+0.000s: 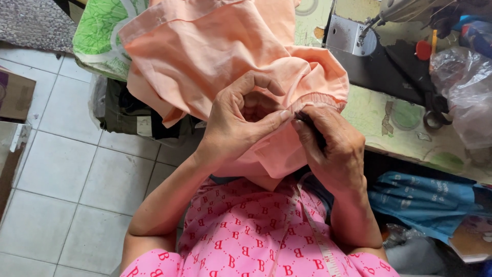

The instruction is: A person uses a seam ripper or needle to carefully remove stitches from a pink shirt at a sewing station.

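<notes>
Pinching hard now: the left hand (pixel 241 120) is nipping the gathered elastic hem of the peach garment (pixel 215 56) between thumb and forefinger at mid-frame, while the right hand (pixel 333 149) is closing round a small dark tool (pixel 310 125), working it at the seam. How much of the seam is finished is not showing; most of the hem is lying bunched and untouched. At right, a clear plastic bag (pixel 464 84) is sitting crumpled, contents unclear
</notes>
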